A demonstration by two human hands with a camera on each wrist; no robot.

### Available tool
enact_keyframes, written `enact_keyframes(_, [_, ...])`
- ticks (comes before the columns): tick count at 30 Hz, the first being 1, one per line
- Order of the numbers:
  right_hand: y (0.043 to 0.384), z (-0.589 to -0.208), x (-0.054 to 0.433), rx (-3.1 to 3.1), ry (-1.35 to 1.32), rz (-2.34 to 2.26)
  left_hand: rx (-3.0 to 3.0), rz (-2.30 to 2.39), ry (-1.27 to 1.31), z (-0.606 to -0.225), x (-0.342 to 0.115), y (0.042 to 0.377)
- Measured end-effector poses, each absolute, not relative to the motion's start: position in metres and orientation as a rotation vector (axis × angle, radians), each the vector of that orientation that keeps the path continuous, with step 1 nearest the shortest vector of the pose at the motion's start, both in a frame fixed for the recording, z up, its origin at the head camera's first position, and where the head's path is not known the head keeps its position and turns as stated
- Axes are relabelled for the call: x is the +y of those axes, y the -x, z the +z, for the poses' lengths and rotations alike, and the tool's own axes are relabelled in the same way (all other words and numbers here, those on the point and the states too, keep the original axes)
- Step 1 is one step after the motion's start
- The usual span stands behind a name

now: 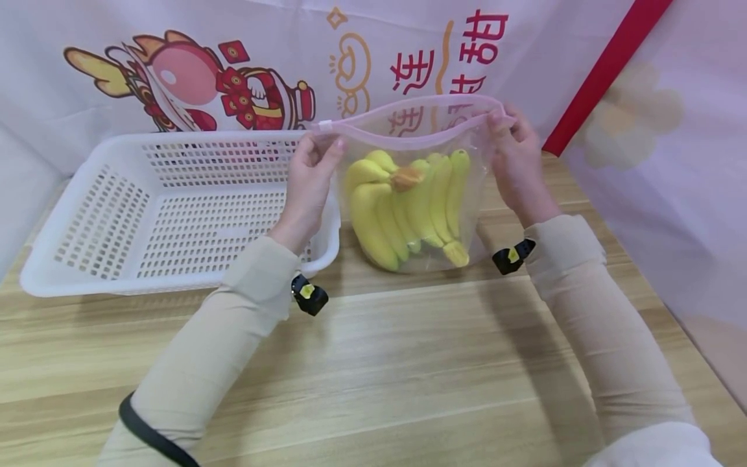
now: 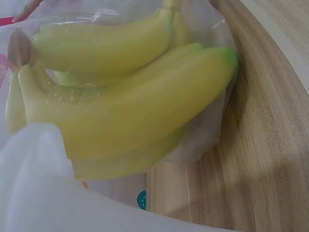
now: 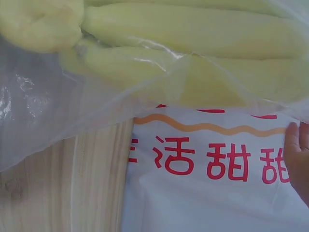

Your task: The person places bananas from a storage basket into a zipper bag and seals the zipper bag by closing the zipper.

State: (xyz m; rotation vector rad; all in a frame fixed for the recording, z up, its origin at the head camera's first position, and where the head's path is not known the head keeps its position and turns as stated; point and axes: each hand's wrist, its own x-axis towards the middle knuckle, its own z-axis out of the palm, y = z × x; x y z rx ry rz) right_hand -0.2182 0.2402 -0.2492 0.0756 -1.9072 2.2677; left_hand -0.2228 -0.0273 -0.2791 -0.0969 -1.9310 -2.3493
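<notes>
A clear zip bag (image 1: 475,188) with a pink rim hangs between both hands, its mouth parted. Inside it lie bunches of yellow bananas (image 1: 379,217), which also fill much of the left wrist view as bananas (image 2: 120,106) behind the film. By the white slider, my left hand (image 1: 310,178) pinches the bag's left top corner between thumb and fingers. The right top corner is pinched by my right hand (image 1: 516,159). In the right wrist view, part of the right hand (image 3: 299,159) shows at the edge, beside the bananas (image 3: 203,34).
To the left stands a white slotted plastic basket (image 1: 192,214), its right end close to the bag and left hand. Beneath is a wooden table (image 1: 408,357). Behind hangs a white printed cloth (image 1: 373,39) with a red strip (image 1: 607,78) on the right.
</notes>
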Motion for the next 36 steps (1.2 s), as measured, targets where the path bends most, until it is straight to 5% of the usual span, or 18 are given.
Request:
enact_keyframes(25, [0.217,-0.245,0.254,-1.502,-0.106,2.401,-1.979,-2.300,0.084,-0.275,-0.031,0.223])
enact_keyframes(36, [0.218,-0.232,0.259,-1.556,0.099,2.505,-1.808,-2.432,0.161,-0.264,-0.034,0.222])
